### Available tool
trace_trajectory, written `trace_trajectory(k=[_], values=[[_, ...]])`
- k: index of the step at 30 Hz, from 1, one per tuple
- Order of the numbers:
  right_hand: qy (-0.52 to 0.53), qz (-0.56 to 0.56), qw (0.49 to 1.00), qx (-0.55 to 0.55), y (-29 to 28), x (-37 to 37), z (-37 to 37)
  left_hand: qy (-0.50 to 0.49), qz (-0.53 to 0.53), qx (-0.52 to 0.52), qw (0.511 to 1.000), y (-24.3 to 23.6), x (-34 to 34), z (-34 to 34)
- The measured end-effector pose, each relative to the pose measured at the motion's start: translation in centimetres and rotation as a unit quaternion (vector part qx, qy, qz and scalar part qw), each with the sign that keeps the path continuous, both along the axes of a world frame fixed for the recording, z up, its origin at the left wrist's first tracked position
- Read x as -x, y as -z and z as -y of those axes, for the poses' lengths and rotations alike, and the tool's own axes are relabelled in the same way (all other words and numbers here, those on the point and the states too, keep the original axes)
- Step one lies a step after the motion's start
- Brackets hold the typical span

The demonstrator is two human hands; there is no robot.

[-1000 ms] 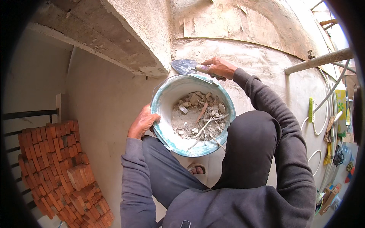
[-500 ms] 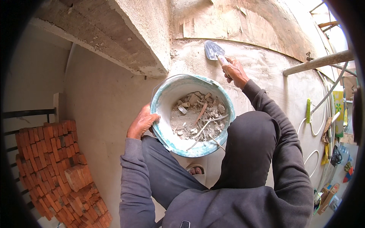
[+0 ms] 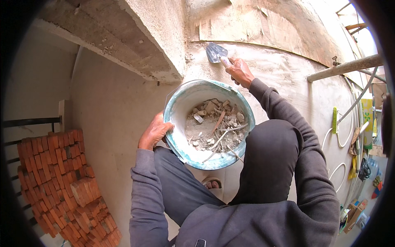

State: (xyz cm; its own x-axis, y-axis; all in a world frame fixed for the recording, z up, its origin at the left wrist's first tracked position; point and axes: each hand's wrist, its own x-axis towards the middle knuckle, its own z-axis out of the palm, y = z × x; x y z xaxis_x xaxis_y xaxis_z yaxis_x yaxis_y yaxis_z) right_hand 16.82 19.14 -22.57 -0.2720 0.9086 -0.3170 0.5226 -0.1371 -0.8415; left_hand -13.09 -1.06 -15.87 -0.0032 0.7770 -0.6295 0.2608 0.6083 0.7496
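Note:
My left hand [image 3: 156, 132] is closed on the left rim of a pale blue-green bucket [image 3: 176, 145], which tilts so that its mouth faces me. Inside the bucket lies rubble [image 3: 214, 127]: grey dust, broken chips, sticks and a small white piece. My right hand [image 3: 240, 72] grips the handle of a trowel [image 3: 215, 52], its fingers wrapped round it. The trowel's broad grey blade rests on or just above the dusty floor beyond the bucket, near the base of a concrete block. The bucket's thin wire handle lies along its far rim.
A stack of red bricks [image 3: 61, 181] stands at the left beside a black railing [image 3: 31, 122]. A concrete beam [image 3: 119, 41] juts in at the upper left. Worn board [image 3: 247, 24] covers the far floor. To the right are a metal pole [image 3: 345, 68], hoses and a green brush [image 3: 334, 120].
My right hand has swept the trowel left across the floor, toward the concrete block. My left hand and the bucket have hardly moved.

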Motion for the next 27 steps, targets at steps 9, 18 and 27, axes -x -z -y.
trace_trajectory(k=[9, 18, 27], values=[[-0.030, -0.018, 0.999, 0.015, 2.2, 1.3, -0.7, 0.000, 0.004, -0.014, 1.000, -0.5, -0.4, -0.1], [-0.045, -0.040, 0.998, -0.005, 3.4, 1.9, -0.3, 0.003, 0.008, -0.032, 0.999, 0.4, -0.1, 0.0], [-0.054, -0.042, 0.993, -0.091, 3.2, 0.6, 1.3, 0.003, 0.003, -0.020, 1.000, 0.2, -0.1, -0.1]])
